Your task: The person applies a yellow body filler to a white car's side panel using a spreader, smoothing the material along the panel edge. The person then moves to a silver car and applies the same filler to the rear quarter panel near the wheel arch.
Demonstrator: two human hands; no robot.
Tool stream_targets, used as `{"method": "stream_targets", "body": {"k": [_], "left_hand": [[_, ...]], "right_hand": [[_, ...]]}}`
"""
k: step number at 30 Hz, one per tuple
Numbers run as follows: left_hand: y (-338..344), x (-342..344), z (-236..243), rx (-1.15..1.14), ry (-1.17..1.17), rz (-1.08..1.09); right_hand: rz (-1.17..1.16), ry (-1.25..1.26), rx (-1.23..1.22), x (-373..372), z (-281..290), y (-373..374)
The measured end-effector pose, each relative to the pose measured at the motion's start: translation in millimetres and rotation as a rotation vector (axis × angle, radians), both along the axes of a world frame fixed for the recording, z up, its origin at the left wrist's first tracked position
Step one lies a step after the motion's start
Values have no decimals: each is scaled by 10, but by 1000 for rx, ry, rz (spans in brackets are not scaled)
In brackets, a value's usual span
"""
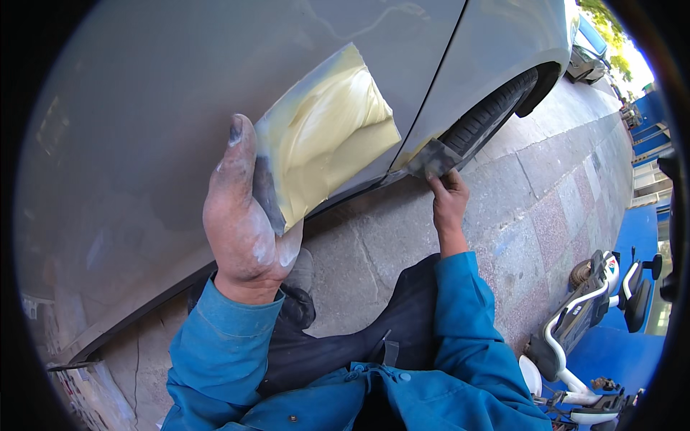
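Left hand [241,215] grips a putty-coated board [323,133]; right hand [449,201] pinches a grey spreader [433,158] against the car panel [180,86].

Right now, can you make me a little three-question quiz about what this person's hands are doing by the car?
1. True or false: the left hand holds a flat board smeared with pale yellow filler.
2. Which hand pinches the small dark grey spreader?
3. The spreader sits next to: A) the black tyre B) the white scooter.

Key: 1 true. 2 the right hand. 3 A.
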State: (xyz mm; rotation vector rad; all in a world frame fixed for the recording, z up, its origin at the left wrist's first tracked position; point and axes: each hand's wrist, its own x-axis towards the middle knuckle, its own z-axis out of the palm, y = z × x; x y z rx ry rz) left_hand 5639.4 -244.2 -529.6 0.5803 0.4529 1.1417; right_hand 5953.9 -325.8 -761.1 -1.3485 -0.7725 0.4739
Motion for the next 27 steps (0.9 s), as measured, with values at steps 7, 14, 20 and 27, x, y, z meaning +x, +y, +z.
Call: {"method": "stream_targets", "body": {"k": [7, 14, 20, 27], "left_hand": [[-22, 7, 10, 14, -22, -18], [-12, 17, 3, -5, -6, -12], [-12, 30, -19, 44, 54, -15], [-78, 221, -208, -14, 95, -147]], "right_hand": [[70, -12, -8, -86, 45, 104], [-37, 19, 2, 77, 10, -118], [-28, 276, 143, -181, 547, -487], [196, 952, 533, -513, 1133, -881]]}}
